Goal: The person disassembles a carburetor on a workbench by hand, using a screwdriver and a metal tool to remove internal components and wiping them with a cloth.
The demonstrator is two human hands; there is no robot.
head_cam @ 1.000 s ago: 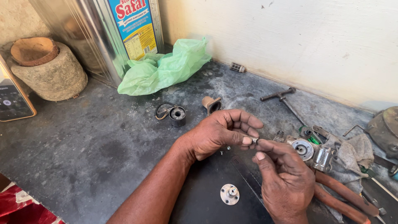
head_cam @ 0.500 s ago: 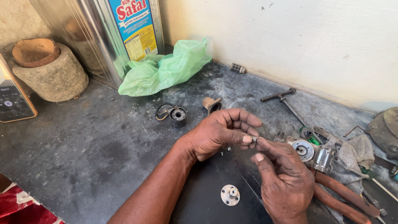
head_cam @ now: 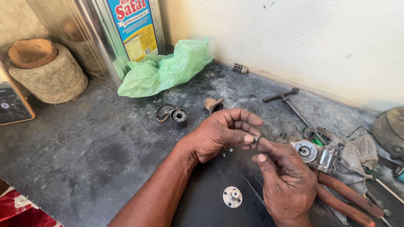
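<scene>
My left hand point(head_cam: 221, 132) and my right hand point(head_cam: 284, 180) meet over a black mat point(head_cam: 206, 197), and together their fingertips pinch a tiny metal part point(head_cam: 256, 138). A small round metal flange point(head_cam: 232, 196) lies on the mat just below my hands. To the right of my fingers sits a metal assembly with a round disc face point(head_cam: 313, 153). A few tiny screws lie on the mat under my left hand.
A grey bush with a black ring point(head_cam: 176, 117) and a tan fitting point(head_cam: 213, 105) lie on the dark floor. Behind are a green plastic bag point(head_cam: 168, 69), a large tin can point(head_cam: 113, 33) and a stone cylinder point(head_cam: 48, 77). A T-handle tool point(head_cam: 286, 98), orange-handled pliers point(head_cam: 341, 197) and a rag point(head_cam: 353, 153) lie right.
Both hands stay almost in place; the fingertips have shifted only slightly around the tiny part.
</scene>
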